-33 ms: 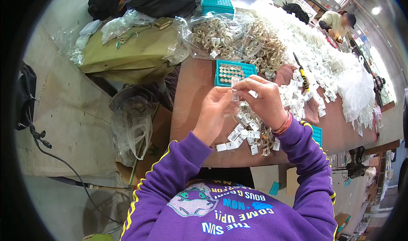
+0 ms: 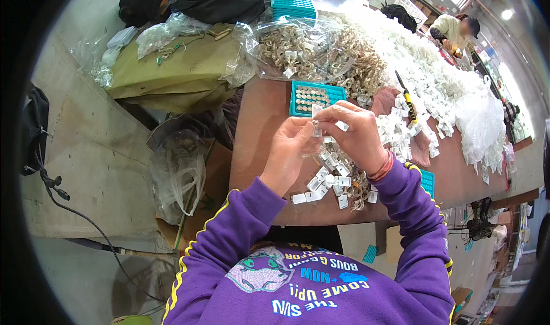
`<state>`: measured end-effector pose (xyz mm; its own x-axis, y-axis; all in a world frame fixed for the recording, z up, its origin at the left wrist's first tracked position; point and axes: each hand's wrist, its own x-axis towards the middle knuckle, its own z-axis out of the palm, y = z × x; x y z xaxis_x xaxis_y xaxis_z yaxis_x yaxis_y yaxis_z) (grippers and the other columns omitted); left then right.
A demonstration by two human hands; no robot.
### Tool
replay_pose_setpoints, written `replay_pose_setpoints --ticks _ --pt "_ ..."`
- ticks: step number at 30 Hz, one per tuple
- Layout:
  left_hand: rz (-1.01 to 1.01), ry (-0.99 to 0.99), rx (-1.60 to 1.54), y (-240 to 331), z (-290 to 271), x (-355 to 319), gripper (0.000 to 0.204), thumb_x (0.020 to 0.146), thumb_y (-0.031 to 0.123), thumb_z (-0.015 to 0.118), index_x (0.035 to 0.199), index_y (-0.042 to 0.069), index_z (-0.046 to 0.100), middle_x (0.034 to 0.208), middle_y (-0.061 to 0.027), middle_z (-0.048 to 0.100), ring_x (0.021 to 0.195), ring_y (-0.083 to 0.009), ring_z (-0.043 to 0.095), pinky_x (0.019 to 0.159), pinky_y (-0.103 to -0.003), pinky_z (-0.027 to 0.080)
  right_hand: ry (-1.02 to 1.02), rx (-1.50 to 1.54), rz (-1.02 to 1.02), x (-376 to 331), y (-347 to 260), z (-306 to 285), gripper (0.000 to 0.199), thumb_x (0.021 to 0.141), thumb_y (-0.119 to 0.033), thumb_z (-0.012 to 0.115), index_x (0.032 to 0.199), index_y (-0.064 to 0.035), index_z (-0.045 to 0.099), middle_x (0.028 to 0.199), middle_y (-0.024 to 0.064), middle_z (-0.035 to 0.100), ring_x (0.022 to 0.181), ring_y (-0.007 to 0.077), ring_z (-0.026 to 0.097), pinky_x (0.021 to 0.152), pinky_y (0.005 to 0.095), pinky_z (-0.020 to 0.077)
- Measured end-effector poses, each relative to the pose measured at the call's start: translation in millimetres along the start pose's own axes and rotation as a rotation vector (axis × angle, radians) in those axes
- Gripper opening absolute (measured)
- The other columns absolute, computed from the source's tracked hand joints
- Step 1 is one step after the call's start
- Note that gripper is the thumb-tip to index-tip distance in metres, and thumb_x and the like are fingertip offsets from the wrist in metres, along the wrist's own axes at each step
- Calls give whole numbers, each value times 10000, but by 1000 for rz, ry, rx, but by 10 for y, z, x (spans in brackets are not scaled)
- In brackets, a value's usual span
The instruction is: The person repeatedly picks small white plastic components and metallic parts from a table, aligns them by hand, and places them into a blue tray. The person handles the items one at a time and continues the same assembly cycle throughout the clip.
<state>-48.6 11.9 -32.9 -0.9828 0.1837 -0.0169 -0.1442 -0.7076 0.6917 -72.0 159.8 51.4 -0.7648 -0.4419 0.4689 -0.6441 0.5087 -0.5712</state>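
Observation:
Both my hands are raised together over the brown table (image 2: 263, 124). My left hand (image 2: 289, 153) pinches a small white plastic part (image 2: 317, 121) between thumb and fingertips. My right hand (image 2: 358, 133) grips the same part from the other side and has another white piece (image 2: 342, 125) under its fingers. Below my hands lies a loose heap of several small white parts (image 2: 329, 182) mixed with metal clips. Just beyond my fingers stands a teal tray (image 2: 298, 99) filled with round metal pieces. Purple sleeves cover both forearms.
Clear bags of metal clips (image 2: 309, 53) and a long heap of white parts (image 2: 424, 67) fill the far table. A yellow-handled screwdriver (image 2: 407, 99) lies right of the tray. Another teal tray (image 2: 427, 183) is by my right elbow. A box with plastic bags (image 2: 183, 170) stands left. A person (image 2: 455, 30) works far right.

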Motion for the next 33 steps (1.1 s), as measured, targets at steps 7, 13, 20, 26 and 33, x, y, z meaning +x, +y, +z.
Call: replay_pose_setpoints --ticks 7,13,20,26,33 --pt "-44 7 -85 2 -9 -9 153 963 175 588 1063 62 559 972 -57 652 841 -144 656 752 -268 543 -20 -127 -181 -38 69 20 231 732 -38 688 957 -90 687 824 84 659 730 216 659 646 310 513" --pt "-17 92 -293 10 21 -10 163 959 173 596 1060 55 547 986 -81 639 870 -146 634 720 -249 514 29 -394 -452 -118 119 102 409 720 -66 675 1126 -111 656 1023 86 696 960 223 662 839 351 511" --pt "-29 102 -285 16 -5 12 126 990 157 537 1073 64 529 970 -93 623 656 -71 518 535 -166 425 -48 -448 25 19 692 -39 115 836 -159 669 893 -70 715 837 104 655 805 293 626 736 386 499" --pt "-39 103 -274 1 -15 13 119 990 156 538 1062 62 530 962 -96 622 589 -38 433 486 -145 368 -56 -422 -33 -79 884 54 104 812 -171 674 848 -81 712 803 81 639 836 275 621 771 389 482" --pt "-53 93 -277 -6 -47 22 125 982 163 555 1066 71 545 969 -95 630 587 -39 453 532 -167 437 -79 -788 -230 -67 927 38 18 787 -109 626 778 -97 636 775 57 639 813 236 628 815 375 458"
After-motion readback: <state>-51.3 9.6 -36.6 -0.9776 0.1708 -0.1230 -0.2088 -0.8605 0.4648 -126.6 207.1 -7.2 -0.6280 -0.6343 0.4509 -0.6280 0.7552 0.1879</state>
